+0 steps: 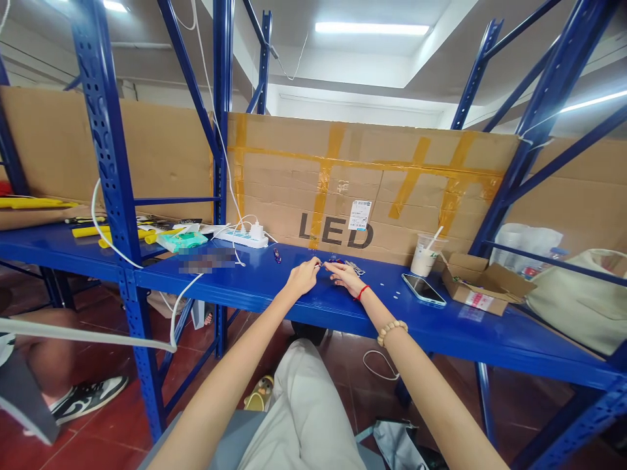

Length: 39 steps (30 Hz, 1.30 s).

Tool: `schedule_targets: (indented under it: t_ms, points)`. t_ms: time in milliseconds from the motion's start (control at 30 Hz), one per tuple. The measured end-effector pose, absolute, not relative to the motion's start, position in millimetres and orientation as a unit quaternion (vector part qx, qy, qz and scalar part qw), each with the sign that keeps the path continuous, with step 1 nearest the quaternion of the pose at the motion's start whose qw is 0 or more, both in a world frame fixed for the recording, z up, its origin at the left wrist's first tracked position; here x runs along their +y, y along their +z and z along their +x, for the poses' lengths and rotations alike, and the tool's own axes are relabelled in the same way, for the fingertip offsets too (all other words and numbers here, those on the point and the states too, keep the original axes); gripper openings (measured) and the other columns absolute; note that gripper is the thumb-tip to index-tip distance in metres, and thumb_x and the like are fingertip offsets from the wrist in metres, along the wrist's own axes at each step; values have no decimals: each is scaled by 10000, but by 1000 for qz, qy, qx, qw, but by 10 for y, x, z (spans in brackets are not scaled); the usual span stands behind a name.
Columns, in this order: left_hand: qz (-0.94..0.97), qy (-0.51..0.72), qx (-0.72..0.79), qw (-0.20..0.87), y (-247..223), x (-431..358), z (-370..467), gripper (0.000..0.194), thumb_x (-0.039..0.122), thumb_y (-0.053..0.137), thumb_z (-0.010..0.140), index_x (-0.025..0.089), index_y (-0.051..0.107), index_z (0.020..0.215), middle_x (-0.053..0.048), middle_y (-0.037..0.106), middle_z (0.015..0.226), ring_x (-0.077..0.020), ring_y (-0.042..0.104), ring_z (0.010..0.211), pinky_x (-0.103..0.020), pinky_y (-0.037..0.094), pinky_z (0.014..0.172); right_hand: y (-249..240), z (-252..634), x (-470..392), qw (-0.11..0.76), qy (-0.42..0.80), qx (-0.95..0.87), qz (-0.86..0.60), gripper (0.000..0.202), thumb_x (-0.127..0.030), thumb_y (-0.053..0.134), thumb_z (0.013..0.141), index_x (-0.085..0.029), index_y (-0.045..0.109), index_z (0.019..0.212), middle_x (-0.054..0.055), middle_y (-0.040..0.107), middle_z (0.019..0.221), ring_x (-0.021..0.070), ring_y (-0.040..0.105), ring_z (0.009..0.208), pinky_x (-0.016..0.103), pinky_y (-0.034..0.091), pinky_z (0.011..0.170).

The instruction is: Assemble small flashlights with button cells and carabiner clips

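Observation:
My left hand (pixel 302 277) is closed in a pinch above the blue shelf top, with a small dark piece (pixel 321 264) at its fingertips, too small to name. Close on its right, my right hand (pixel 344 277) points its fingers at that piece, stretched out and a little apart. Whether the right fingertips touch the piece cannot be made out. Behind the right hand lie small dark shiny bits (pixel 335 260) and a silvery chain-like thing (pixel 355 267). Another small dark, shiny piece (pixel 277 256) lies to the left, away from both hands.
A power strip (pixel 245 237) with plugged-in chargers and a green packet (pixel 181 241) stand left. To the right are a cup with a straw (pixel 425 256), a phone (pixel 424 290), an open cardboard box (pixel 482 282) and a pale bag (pixel 582 297). Blue posts (pixel 110 130) frame the shelf. Another person's leg shows left.

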State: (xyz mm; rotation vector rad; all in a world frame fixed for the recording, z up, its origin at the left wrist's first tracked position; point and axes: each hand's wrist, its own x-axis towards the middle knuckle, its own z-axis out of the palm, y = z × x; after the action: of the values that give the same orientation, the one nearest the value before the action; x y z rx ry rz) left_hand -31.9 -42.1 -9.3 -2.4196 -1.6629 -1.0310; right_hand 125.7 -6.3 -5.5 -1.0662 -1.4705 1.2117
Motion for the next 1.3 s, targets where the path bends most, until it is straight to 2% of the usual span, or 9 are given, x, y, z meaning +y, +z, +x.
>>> schedule_targets:
  t_ms: [367, 700, 867, 1100, 1300]
  points:
    - [-773, -331, -542, 0, -115, -387, -334, 219, 249, 322, 913, 225, 461, 1081, -80, 637, 1067, -230, 606, 998, -329, 480, 777, -63, 1275, -55, 474, 478, -600, -433, 272, -281, 754, 670, -171, 708, 914, 24, 648, 762, 47, 529, 535, 118, 410, 439]
    - [-774, -337, -535, -5, -101, -415, -326, 202, 268, 354, 907, 238, 455, 1079, -71, 634, 1068, -227, 608, 995, -336, 479, 792, -63, 1290, -74, 469, 475, -621, -411, 286, -250, 748, 672, -189, 711, 950, 18, 654, 779, 41, 516, 533, 112, 400, 431]
    - [-773, -344, -533, -14, -99, -432, -328, 213, 267, 353, 904, 230, 418, 1103, -71, 640, 1031, -232, 620, 964, -340, 484, 771, -92, 1308, -35, 458, 476, -630, -407, 280, -261, 753, 666, -183, 718, 933, 16, 648, 725, 51, 520, 542, 117, 415, 448]
    - [-782, -346, -517, -24, -103, -423, -333, 198, 287, 360, 902, 234, 430, 1080, -62, 638, 1018, -225, 621, 956, -335, 481, 777, -118, 1310, -7, 457, 478, -633, -404, 264, -275, 757, 661, -184, 722, 907, 17, 655, 754, 47, 519, 546, 111, 411, 447]
    - [-793, -353, -495, -35, -78, -429, -331, 194, 298, 366, 904, 248, 480, 1052, -27, 657, 991, -204, 623, 940, -329, 476, 805, -95, 1299, -24, 461, 484, -623, -406, 232, -322, 744, 675, -170, 716, 847, 48, 668, 885, 45, 527, 525, 122, 418, 435]
